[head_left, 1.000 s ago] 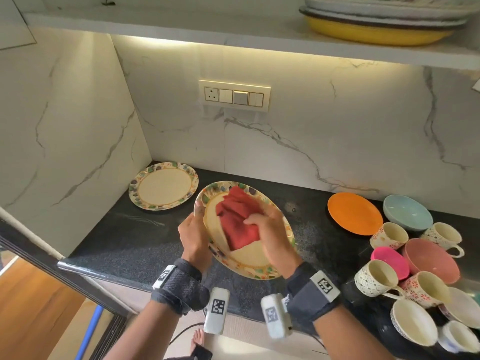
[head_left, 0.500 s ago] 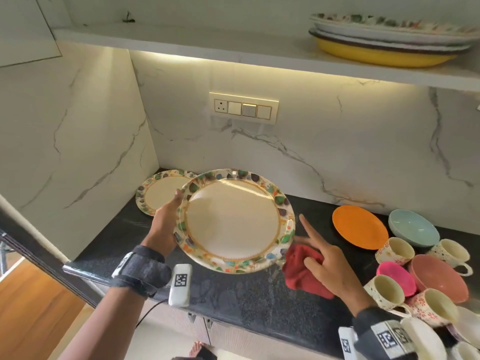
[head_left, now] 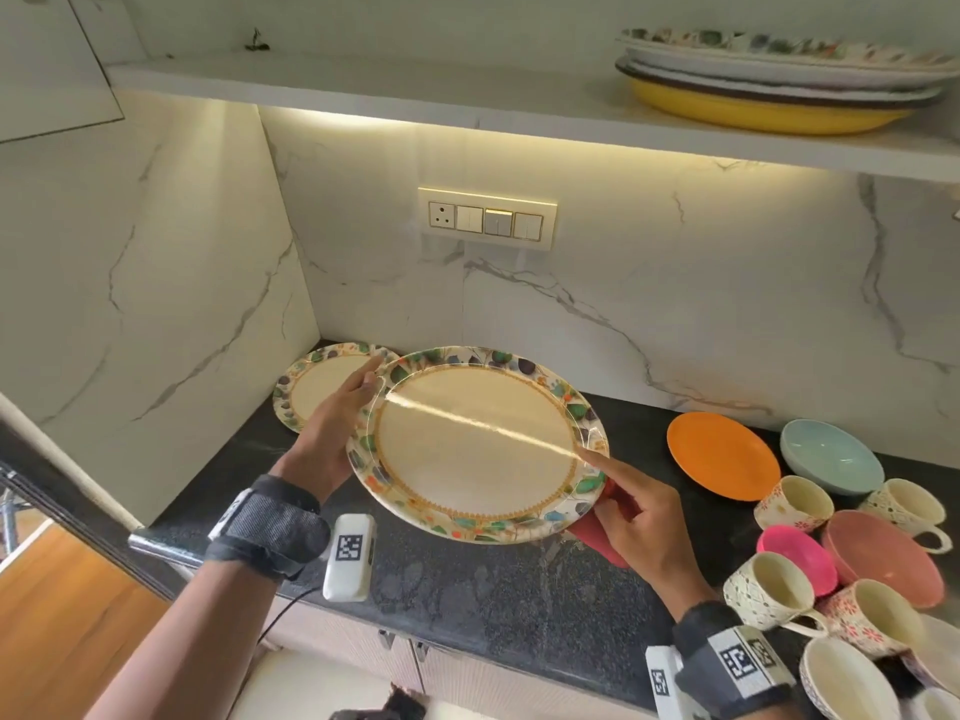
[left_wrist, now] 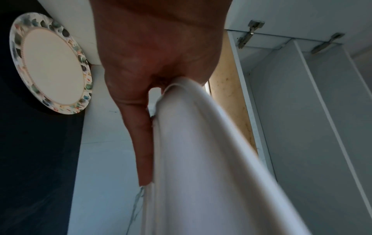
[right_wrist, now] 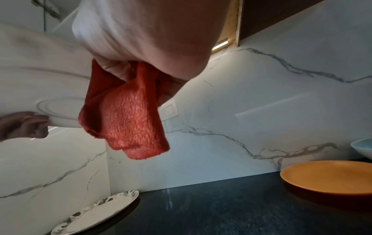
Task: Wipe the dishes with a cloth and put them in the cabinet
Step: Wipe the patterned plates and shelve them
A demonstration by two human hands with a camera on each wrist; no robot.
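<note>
Fingers [head_left: 363, 379] of my left hand [head_left: 332, 433], head view: thumb along the leafy rim, the rest hidden beneath; they clamp the floral plate [head_left: 475, 441], held above the black counter [head_left: 467, 579]. My right hand [head_left: 636, 517]: forefinger straight against the plate's right rim, other fingers curled on the red cloth [head_left: 597, 532] under it. Nearby I log: second floral plate [head_left: 324, 381] flat in the corner, partly covered by my left hand; orange plate [head_left: 722, 454]; blue bowl [head_left: 828, 462]; crowded cups [head_left: 792, 504] and a pink bowl [head_left: 883, 553] at right. Overhead shelf [head_left: 467, 103] carries stacked plates [head_left: 779, 70].

Left wrist view: one straight finger [left_wrist: 142, 143] lies along the held plate's white underside [left_wrist: 211, 167]; the corner plate [left_wrist: 50, 63] sits apart behind.

Right wrist view: curled fingers [right_wrist: 114, 70] pinch the cloth [right_wrist: 124, 119], which hangs and masks part of the plate's underside [right_wrist: 40, 79]; my left hand [right_wrist: 24, 125] grips the far rim.
</note>
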